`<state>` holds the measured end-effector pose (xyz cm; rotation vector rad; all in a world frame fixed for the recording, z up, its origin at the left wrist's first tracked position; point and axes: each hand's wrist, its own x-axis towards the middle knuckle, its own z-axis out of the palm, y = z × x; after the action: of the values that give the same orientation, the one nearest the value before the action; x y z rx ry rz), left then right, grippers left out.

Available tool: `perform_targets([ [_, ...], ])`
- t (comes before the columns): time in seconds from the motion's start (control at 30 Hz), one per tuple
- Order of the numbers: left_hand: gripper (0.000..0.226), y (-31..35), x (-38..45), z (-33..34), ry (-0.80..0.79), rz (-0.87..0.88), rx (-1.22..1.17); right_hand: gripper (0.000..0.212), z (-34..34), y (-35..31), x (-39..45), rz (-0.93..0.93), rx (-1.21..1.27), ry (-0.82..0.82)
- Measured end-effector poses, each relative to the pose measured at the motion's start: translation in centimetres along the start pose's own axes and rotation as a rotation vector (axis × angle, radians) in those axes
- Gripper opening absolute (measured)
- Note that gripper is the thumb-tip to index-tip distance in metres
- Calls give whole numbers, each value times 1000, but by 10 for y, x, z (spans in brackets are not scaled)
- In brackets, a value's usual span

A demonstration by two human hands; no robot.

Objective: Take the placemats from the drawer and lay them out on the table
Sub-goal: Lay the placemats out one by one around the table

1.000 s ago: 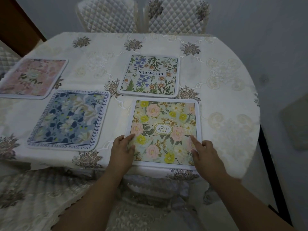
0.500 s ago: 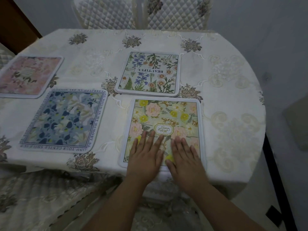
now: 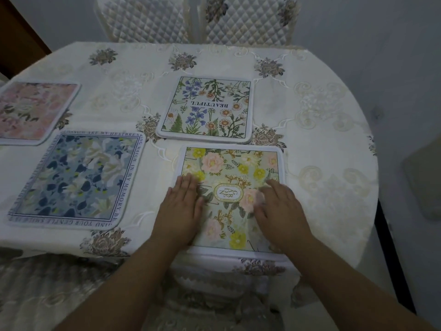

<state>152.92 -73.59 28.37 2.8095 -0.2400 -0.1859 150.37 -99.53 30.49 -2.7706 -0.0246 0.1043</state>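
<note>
Several floral placemats lie flat on the table [image 3: 334, 144]. The yellow and pink "GARDEN" placemat [image 3: 233, 168] sits at the near edge. My left hand [image 3: 180, 206] rests flat on its left side, fingers together. On its right side lies my right hand [image 3: 279, 211], flat with fingers slightly spread and blurred. Beyond it is the "BEAUTIFUL" placemat [image 3: 207, 111] with blue and orange flowers. A blue placemat [image 3: 76, 180] with a text border lies to the left, and a pink placemat [image 3: 33, 111] lies at the far left, partly cut off by the frame.
An embroidered cream cloth covers the round table and hangs over its edges. Two quilted chair backs [image 3: 195, 17] stand at the far side. A cloth-covered chair seat [image 3: 47, 287] is at the near left. A dark strip of floor [image 3: 393, 271] runs along the right.
Both hands went from the placemat's near corners to its middle, then slid apart toward its left and right sides. The view has shifted slightly.
</note>
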Motion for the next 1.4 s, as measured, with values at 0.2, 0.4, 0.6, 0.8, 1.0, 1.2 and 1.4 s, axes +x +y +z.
perform_targets([
  [0.2, 68, 27, 95, -2, -60, 87, 63, 59, 17, -23, 111, -47, 94, -70],
  [0.4, 63, 8, 121, 10, 3, 34, 166, 62, 28, 10, 131, -122, -98, -11],
  [0.6, 73, 0, 120, 11, 39, -65, 139, 74, 25, 48, 126, 102, -99, 40],
  [0.8, 71, -20, 142, -9, 85, -147, -15, 65, 7, 38, 142, 98, 71, 76],
  [1.0, 64, -50, 198, -42, 103, -335, -151, 55, -6, -6, 190, 116, 367, -12],
  [1.2, 35, -52, 223, -62, 175, -511, -203, 50, -3, -25, 209, 178, 348, -50],
  [1.4, 14, -50, 213, -75, 411, -457, -391, 21, -6, -33, 204, 213, 433, 197],
])
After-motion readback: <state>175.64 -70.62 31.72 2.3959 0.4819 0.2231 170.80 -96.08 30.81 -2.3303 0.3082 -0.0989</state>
